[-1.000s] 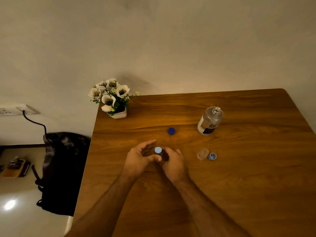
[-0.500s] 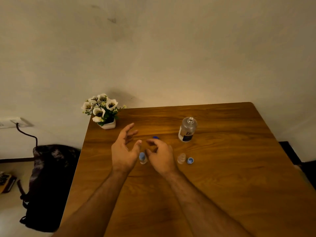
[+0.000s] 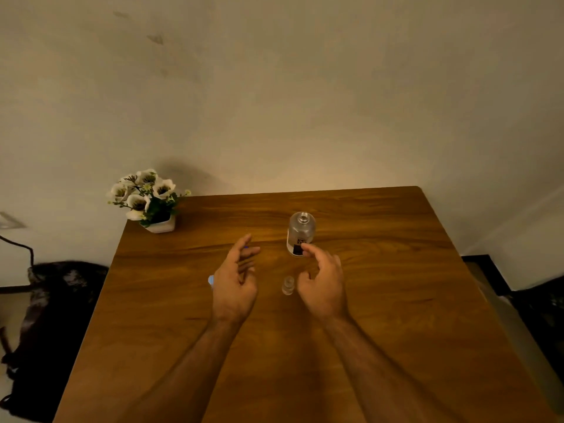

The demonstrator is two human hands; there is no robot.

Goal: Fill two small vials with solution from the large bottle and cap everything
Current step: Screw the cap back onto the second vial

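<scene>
Wooden counter (image 3: 366,331) against plain wall, flower pot (image 3: 158,222) at far left corner. Large bottle (image 3: 300,232) upright mid-counter, neck uncapped; clear glass, likely slick, breakable, heaviest item; best gripped round labelled body. Open vial (image 3: 288,284) upright between hands, tiny, light, easily tipped; wants steadying low on body. Left hand (image 3: 236,283) spread, holding nothing. Right hand (image 3: 323,282) loosely curled, empty, fingertips (image 3: 305,248) near bottle label; contact unclear. Capped vial (image 3: 211,280) mostly hidden behind left hand. Liquid levels unreadable. Loose caps hidden, save a blue sliver by left fingers.
</scene>
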